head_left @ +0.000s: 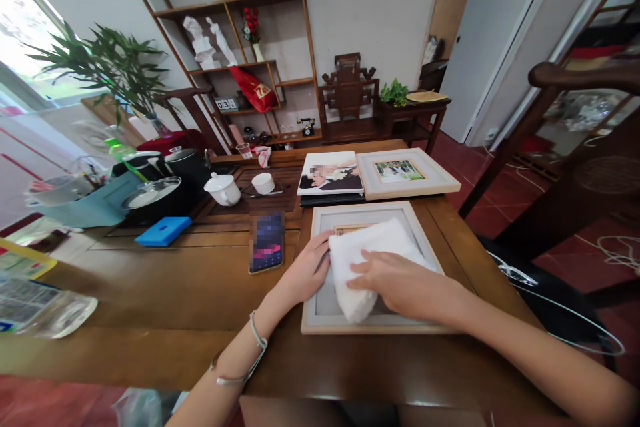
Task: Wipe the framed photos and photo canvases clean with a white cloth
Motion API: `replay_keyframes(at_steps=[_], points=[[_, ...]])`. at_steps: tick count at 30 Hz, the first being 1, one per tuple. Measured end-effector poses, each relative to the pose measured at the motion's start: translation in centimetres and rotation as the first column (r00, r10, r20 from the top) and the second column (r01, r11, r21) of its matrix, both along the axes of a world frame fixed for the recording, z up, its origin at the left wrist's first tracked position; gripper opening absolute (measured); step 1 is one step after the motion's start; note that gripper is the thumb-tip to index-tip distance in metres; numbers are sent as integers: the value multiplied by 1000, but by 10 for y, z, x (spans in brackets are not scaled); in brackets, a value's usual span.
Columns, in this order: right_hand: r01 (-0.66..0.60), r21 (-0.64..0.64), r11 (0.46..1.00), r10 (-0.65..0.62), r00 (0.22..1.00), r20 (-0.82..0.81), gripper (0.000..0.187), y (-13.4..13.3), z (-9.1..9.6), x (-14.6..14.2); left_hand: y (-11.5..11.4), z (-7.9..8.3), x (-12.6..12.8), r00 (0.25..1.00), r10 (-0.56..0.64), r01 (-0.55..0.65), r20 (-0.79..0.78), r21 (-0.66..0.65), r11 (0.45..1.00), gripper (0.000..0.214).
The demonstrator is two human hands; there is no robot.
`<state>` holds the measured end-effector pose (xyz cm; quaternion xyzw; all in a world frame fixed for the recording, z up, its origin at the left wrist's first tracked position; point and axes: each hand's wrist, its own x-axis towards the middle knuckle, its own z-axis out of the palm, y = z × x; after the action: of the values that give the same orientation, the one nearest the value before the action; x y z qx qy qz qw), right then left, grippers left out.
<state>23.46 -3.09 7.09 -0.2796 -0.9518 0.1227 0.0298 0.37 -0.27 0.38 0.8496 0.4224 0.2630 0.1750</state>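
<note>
A pale wooden picture frame [308, 313] lies flat on the brown table, a small picture partly showing at its top. A folded white cloth [387, 240] covers much of its middle. My right hand [400, 280] is on the cloth, fingers bent over it and pressing it against the frame. At the frame's left side, my left hand [306, 268] holds the edge, its fingertips close to the cloth's left corner. A bracelet is on the left wrist. Whatever lies under the cloth is hidden.
Behind the frame lie a photo album [330, 183] and another framed photo [395, 177]. Left of my hands is a phone [267, 247]; farther off are a blue block [163, 231], a white teapot [223, 190] and a cup [263, 183]. A dark chair [565, 180] stands right.
</note>
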Motion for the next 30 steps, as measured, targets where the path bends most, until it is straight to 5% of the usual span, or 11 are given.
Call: replay_keyframes(at_steps=[4,6,10,14,20,27,30], points=[[9,-224,974,-4,1000,23,55,0,19,15,0,-2,-1,1000,17,-17,-13,5,1000,43],[29,-238,971,-33,999,-10,58,9,24,17,0,-1,-1,1000,8,-8,-13,7,1000,42],[150,-37,988,-153,979,-137,65,42,11,8,0,2,0,1000,-15,15,-13,7,1000,41],[313,189,931,-287,946,-151,59,70,-12,-10,-1,2,0,1000,11,-11,-29,-10,1000,41],[236,302,924,-270,960,78,48,65,-13,-27,0,2,-1,999,26,-27,-29,-39,999,40],[166,-85,982,-150,975,166,48,47,26,-3,1,-3,-2,999,18,-19,-34,-12,1000,43],[196,-79,978,-188,978,91,53,55,37,10,1,-3,-2,999,12,-13,-30,-5,1000,42]])
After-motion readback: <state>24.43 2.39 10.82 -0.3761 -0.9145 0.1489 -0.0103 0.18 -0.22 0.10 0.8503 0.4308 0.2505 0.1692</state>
